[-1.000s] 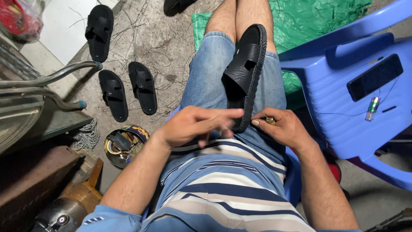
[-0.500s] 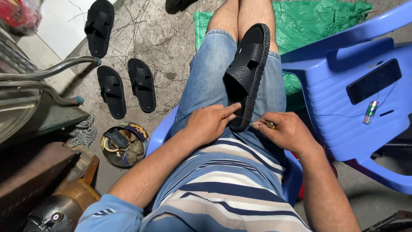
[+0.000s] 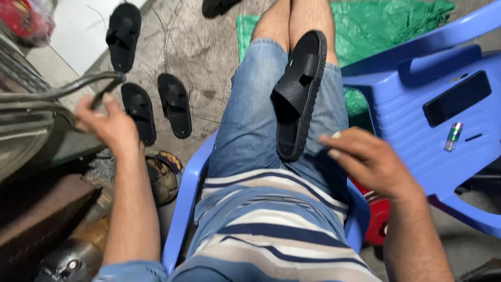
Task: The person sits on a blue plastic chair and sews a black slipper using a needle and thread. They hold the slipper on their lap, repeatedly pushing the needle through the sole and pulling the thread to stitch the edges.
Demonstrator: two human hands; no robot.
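Black sandal (image 3: 300, 94) on lap between both hands.

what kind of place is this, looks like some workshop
Probably a small, informal sandal-making or repair spot: black sandals lie on a bare concrete floor, another sandal rests on the person's lap, and plastic chairs serve as furniture.

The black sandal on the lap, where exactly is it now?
In the head view, the black sandal lies on the person's right thigh, just ahead of the right hand and beside the blue chair.
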